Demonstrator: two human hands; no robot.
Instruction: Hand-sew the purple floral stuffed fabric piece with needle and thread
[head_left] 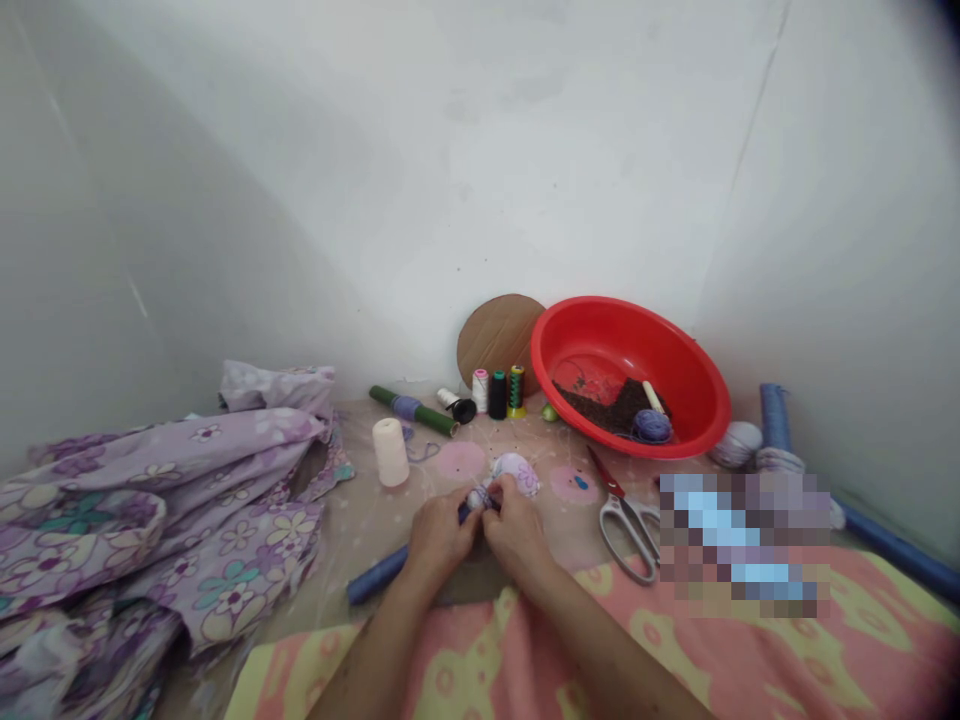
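My left hand (441, 532) and my right hand (516, 525) meet at the middle front, thumbs and fingertips pinched close together. Between them is a small bunch of whitish-purple yarn or cloth (478, 497), mostly covered by the fingers. Just beyond the fingertips sits a rounded bundle of white floral cloth (519, 470). A dark blue rod (377, 576) runs from the lower left up under my left hand. Whether it joins the bundle is hidden.
Behind stand a white thread cone (391, 455), several thread spools (498, 394), a yarn-wound green stick (414, 410) and a red basin (630, 375) holding a purple yarn ball (652, 426). Scissors (628, 530) lie right. Floral cloth (225, 540) is heaped left; a pixelated patch hides part.
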